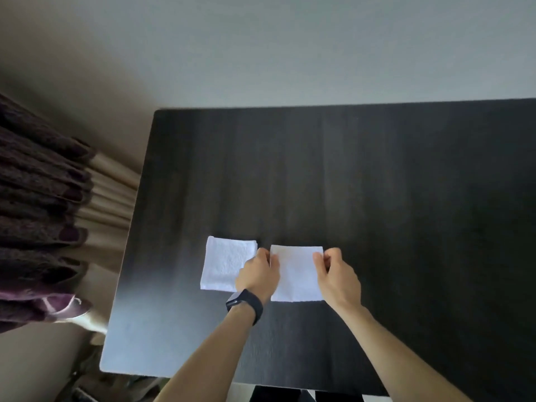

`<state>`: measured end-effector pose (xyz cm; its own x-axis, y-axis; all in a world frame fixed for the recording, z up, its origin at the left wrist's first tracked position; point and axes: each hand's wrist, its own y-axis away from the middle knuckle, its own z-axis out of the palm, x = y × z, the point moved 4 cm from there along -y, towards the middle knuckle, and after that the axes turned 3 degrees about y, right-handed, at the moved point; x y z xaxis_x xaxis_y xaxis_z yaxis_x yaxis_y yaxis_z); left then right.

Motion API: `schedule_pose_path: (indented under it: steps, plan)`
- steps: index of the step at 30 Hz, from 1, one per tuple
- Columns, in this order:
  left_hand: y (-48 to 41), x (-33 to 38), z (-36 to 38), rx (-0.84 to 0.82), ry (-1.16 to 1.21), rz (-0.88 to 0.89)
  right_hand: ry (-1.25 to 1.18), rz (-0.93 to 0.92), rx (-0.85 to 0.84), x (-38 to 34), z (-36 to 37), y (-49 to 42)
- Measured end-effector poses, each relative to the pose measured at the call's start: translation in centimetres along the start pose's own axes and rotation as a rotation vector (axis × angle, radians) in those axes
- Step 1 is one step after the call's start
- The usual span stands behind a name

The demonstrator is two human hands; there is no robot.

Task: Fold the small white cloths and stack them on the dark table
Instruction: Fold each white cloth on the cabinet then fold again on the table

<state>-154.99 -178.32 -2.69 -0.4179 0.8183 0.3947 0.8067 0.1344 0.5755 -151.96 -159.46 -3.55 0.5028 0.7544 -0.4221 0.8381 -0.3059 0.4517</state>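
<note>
Nearest, at 6 o'clock: two bare forearms entering from the lower edge, the left one wearing a dark wristband (245,305). Left hand (256,274): fingers closed in a pinch on the left edge of the folded cloth (297,275), near its far corner. Right hand (338,275): fingers (319,258) likewise pinched on the right edge near the far corner; the matched grip on both sides probably serves to keep the layers aligned while the cloth is squared or lifted. The folded cloth itself: small, white, rectangular, lying flat near centre on the dark worktop (406,198), near edge free of the hands. Just beside it at 9 o'clock, close but seemingly not touching: a second white cloth (227,261), folded to a similar square, partly covered at its right corner by the left hand; it likely serves as the base of the stack, which would explain the held cloth being worked so close to it. Stacking appears not yet done. Beyond, toward 12 o'clock: bare worktop up to a pale wall (290,53). Far at 9 o'clock, off the worktop: dark purple and beige curtain folds (43,198).
</note>
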Motion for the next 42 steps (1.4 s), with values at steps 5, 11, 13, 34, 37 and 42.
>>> schedule_pose_path:
  steps: [5, 11, 13, 34, 37, 42]
  plan:
    - [-1.0, 0.0, 0.0, -0.009, -0.087, 0.034, 0.14, 0.012, 0.063, -0.3, 0.3, -0.4]
    - [-0.9, -0.1, -0.8, 0.033, -0.1, 0.055, 0.061, -0.006, 0.088, 0.2, 1.1, -1.1]
    - [-0.5, -0.3, -1.1, 0.076, -0.142, 0.092, 0.0, -0.01, 0.115, 0.7, 1.2, -0.9]
    - [0.4, -1.8, 2.1, -0.007, -0.645, 0.596, 0.342, -0.267, 0.108, 1.5, 1.3, 2.7]
    - [2.9, 2.8, 1.4, -0.027, -0.65, 0.635, 0.225, -0.182, 0.181, 3.4, -3.3, 5.3]
    - [11.2, 15.6, 3.5, -0.107, -0.553, 0.846, 0.028, 0.02, 0.359, 11.3, -14.1, 12.6]
